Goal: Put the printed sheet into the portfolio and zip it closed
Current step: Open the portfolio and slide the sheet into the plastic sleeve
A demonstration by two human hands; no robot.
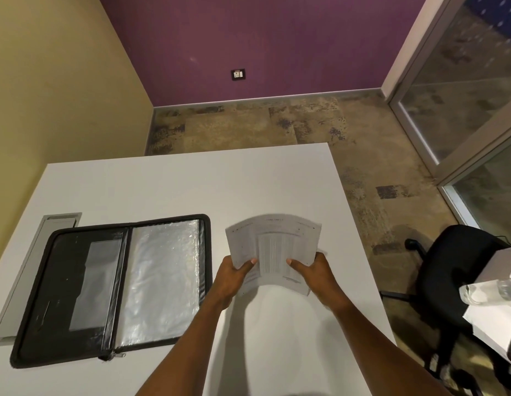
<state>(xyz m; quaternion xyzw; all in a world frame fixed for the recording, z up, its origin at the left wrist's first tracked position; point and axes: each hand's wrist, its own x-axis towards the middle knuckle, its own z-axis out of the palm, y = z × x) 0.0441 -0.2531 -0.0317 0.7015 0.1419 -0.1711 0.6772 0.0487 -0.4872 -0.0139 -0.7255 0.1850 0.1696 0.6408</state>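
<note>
Holding the printed sheet (274, 250) above the table (162, 190): left hand (234, 274) and right hand (314, 272) pinch its near corners. It bows, so light and floppy. Portfolio (111, 287) lies open at 9 o'clock; we support both edges.

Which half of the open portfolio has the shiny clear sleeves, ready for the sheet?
The right half of the portfolio, nearer the hands: its surface is crinkled, reflective plastic. The left half is black with pockets. The printed sheet is held in both hands.
</note>
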